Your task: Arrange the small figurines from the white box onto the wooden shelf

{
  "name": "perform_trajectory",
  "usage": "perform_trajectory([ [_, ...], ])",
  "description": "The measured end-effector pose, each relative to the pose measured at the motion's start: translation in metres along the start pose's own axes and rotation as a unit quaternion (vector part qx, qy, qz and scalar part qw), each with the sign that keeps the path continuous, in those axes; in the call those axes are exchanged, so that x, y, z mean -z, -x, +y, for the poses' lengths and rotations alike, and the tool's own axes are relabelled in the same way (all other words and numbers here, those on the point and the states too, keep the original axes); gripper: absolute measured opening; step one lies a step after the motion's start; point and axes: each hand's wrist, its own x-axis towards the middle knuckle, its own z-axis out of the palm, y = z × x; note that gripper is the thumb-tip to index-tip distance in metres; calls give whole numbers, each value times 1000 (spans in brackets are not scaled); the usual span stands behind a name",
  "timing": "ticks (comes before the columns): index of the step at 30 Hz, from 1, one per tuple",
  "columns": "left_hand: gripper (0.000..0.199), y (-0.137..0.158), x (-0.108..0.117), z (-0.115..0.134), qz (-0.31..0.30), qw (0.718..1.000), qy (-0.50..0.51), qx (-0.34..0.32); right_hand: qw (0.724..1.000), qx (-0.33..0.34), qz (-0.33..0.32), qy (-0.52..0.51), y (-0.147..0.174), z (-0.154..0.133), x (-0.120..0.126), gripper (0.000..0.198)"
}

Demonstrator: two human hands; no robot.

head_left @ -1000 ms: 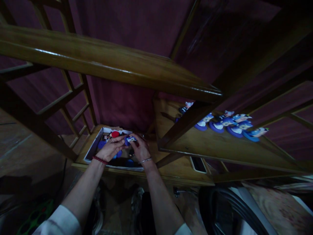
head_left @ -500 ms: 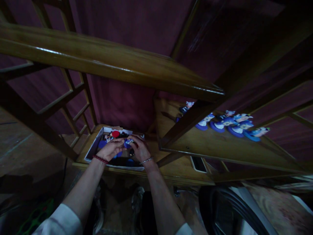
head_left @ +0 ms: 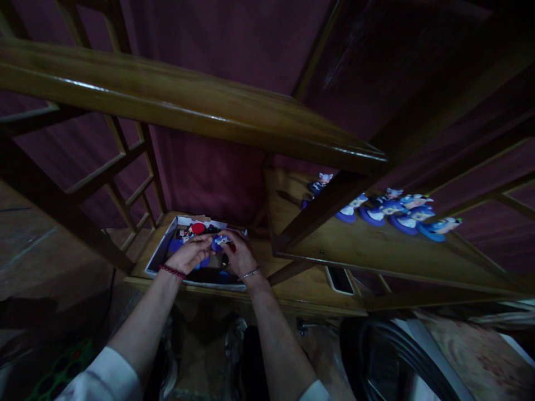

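Over a shallow white-edged box (head_left: 155,262), both my hands hold one small figurine (head_left: 220,241) with a purple round base. My left hand (head_left: 191,256), with a dark red bead bracelet at the wrist, pinches the base side. On the other side, the fingers of my right hand (head_left: 239,255) close around the figurine's upper part; a silver bracelet circles that wrist. Inside the box lie more figurines, among them one with a red top (head_left: 198,229), and several purple bases. My hands and forearms hide part of the box's contents.
On the raised wooden shelf (head_left: 309,245) to the right stand several figurines (head_left: 382,210) on purple and blue bases. A phone (head_left: 339,279) lies on the lower board. A thick wooden rail (head_left: 188,106) crosses above my hands, and a lattice frame (head_left: 125,167) rises at the left.
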Motion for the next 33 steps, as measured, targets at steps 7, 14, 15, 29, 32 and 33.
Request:
perform_trajectory([
  [7, 17, 0, -2, -2, -1, 1000, 9, -22, 1000, -13, 15, -1, -1, -3, 0, 25],
  [14, 22, -1, -3, -5, -11, 999, 7, -41, 999, -34, 26, 8, -1, -4, 1, 25],
  [15, 23, -2, -3, -5, -14, 999, 8, -46, 999, -38, 29, 11, -1, -4, 0, 25],
  [29, 32, -1, -13, -9, -40, 995, -2, -89, 991, -85, 98, 44, -2, -8, -3, 24],
  [32, 33, 2, -17, -11, -36, 994, 4, -102, 989, -97, 105, 35, -2, -10, -4, 25],
  [33, 33, 3, -18, -12, -32, 994, 9, -106, 989, -95, 106, 33, -2, -11, -4, 25],
])
